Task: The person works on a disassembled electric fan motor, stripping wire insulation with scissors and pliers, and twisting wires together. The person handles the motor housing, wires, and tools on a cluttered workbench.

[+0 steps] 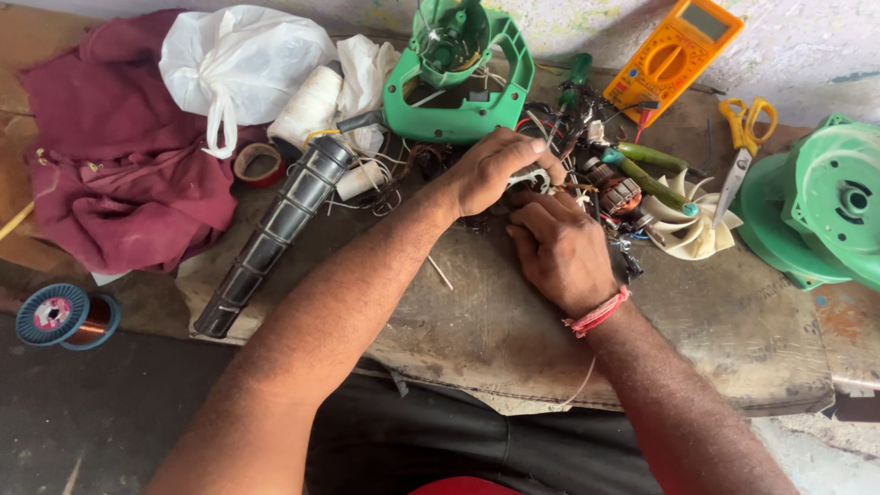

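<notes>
I see my left hand (490, 170) and right hand (557, 252) meeting at the middle of the worn desk (733, 339), their fingers closed together around a small metal motor part (532, 179) that they mostly hide, so I cannot tell its exact shape. Just right of them lie a copper-wound armature (621, 194) and a cream fan wheel (692, 225), touching a tangle of wires. A black ribbed nozzle (275, 229) lies to the left, a green housing (458, 82) behind.

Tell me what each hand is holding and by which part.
Both the left hand and right hand grip a small wired part; fingers hide exactly where.
</notes>
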